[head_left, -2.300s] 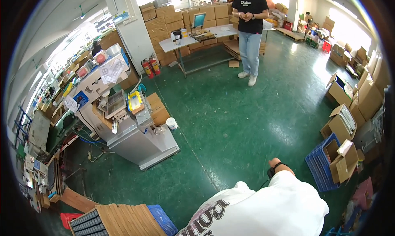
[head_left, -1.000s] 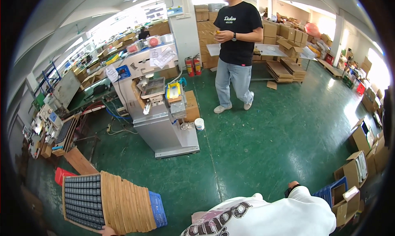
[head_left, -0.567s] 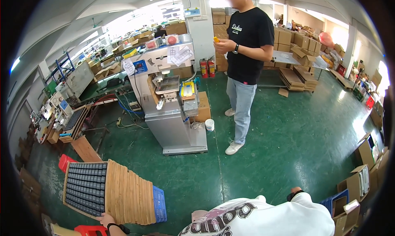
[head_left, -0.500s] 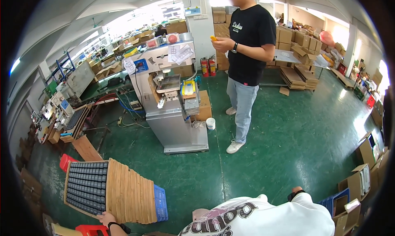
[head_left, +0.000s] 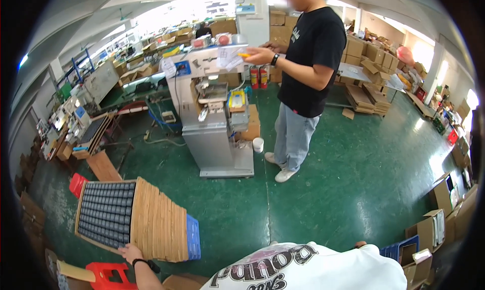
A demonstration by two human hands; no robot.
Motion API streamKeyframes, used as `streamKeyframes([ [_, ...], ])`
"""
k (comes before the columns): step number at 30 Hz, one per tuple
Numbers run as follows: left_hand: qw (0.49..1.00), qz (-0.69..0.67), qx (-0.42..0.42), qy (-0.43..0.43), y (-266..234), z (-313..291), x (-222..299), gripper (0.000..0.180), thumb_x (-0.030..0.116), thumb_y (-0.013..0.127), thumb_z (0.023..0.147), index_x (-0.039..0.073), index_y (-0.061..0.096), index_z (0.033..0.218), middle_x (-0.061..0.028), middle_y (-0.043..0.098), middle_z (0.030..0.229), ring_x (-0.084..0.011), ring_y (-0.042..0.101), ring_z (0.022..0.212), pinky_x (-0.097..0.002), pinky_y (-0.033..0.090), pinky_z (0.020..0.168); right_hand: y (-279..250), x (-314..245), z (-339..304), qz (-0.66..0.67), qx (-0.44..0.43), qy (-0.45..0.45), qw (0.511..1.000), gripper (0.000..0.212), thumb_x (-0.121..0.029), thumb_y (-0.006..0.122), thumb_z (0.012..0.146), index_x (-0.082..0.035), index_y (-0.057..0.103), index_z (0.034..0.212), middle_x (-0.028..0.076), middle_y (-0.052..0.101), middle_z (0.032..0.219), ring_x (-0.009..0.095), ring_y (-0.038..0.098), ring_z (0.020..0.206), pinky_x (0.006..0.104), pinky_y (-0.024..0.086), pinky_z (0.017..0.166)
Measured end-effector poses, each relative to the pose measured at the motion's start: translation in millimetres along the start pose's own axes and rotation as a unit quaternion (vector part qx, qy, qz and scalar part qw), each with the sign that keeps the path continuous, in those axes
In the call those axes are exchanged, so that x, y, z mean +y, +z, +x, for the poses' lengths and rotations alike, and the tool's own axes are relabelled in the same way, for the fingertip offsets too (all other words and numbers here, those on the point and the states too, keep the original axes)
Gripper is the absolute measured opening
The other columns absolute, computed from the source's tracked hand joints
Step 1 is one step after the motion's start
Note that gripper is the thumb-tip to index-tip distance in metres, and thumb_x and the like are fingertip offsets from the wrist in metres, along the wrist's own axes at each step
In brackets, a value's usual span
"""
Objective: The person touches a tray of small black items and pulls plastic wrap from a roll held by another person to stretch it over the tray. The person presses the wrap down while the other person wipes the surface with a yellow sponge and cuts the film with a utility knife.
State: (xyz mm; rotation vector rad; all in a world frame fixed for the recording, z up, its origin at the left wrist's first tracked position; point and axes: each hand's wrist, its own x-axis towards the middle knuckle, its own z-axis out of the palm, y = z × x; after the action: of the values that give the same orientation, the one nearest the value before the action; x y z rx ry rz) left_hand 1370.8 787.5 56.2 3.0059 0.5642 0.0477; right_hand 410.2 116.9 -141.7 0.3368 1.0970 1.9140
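At the lower left stands a tall stack of wooden trays. The top tray is filled with rows of small black square pieces. My left hand, with a dark band on its wrist, grips that tray at its near corner, fingers bent over the rim. Under the stack shows a blue plastic crate. My right hand barely shows beyond my white sleeve at the lower right; its fingers are hidden.
A red plastic stool stands just left of my forearm. Ahead is a grey machine on a pedestal, with a white bucket beside it. A person in black stands by it, holding something yellow. Cartons line the right.
My left hand stays at the tray's near corner. My right wrist has slipped mostly out of sight behind my sleeve. The other person's hands have come lower and toward the machine.
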Motion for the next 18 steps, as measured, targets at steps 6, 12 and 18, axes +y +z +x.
streamKeyframes([
  [6,0.977,0.142,0.081,0.135,-39,-13,10,0.047,0.026,0.037,0.097,0.001,0.041,0.137,-0.0366,0.039,0.138,-0.0498,0.058,0.106,-0.0493,0.054,0.084,99,-28,-2,-0.202,0.833,-0.255,0.446,0.028,-0.025,0.051,0.092,-0.012,0.074,0.101,0.014,0.069,0.109,0.031,0.067,0.101,0.0446,0.055,0.083],
  [12,0.984,-0.122,0.129,0.013,-29,-20,8,0.063,0.041,0.034,0.097,0.001,0.03,0.146,-0.0382,0.045,0.129,-0.0478,0.061,0.099,-0.0502,0.052,0.086,147,-29,-44,-0.152,0.857,-0.242,0.429,0.028,-0.025,0.05,0.093,-0.012,0.074,0.101,0.014,0.069,0.109,0.029,0.067,0.103,0.0417,0.055,0.084],
  [18,0.984,-0.133,0.112,-0.031,-35,-21,0,0.061,0.04,0.035,0.098,0.002,0.032,0.145,-0.0371,0.049,0.124,-0.0484,0.063,0.093,-0.0508,0.052,0.084,110,-29,-97,-0.14,0.87,-0.201,0.428,0.029,-0.026,0.049,0.092,-0.01,0.073,0.097,0.015,0.069,0.107,0.03,0.066,0.105,0.0405,0.054,0.085],
])
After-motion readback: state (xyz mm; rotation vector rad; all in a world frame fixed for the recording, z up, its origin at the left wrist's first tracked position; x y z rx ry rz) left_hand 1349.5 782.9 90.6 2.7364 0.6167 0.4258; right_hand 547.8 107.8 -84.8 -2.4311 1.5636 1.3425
